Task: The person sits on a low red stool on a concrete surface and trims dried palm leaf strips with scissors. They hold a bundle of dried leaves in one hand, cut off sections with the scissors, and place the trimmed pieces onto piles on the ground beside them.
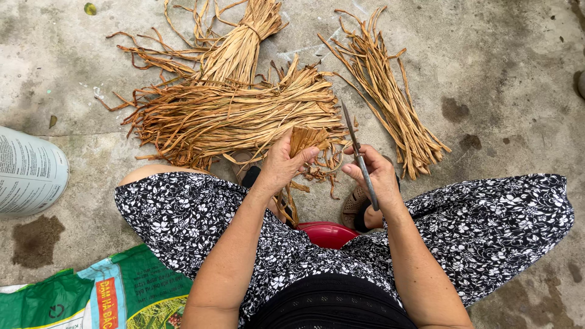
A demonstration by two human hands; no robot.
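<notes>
My left hand (281,163) grips a small bunch of dried brown leaf strips (304,139), held upright between my knees. My right hand (378,175) holds a slim knife (355,146) whose blade points away from me, just right of the bunch. A big heap of the same dried strips (231,116) lies on the concrete in front of me. A tied bundle (241,42) lies behind the heap, and a smaller sorted bundle (390,97) lies to the right.
I sit low on a red stool (329,234), in black-and-white floral clothing. A green printed sack (91,298) lies at bottom left. A white printed sack (27,173) sits at the left edge. The ground is stained concrete (499,79).
</notes>
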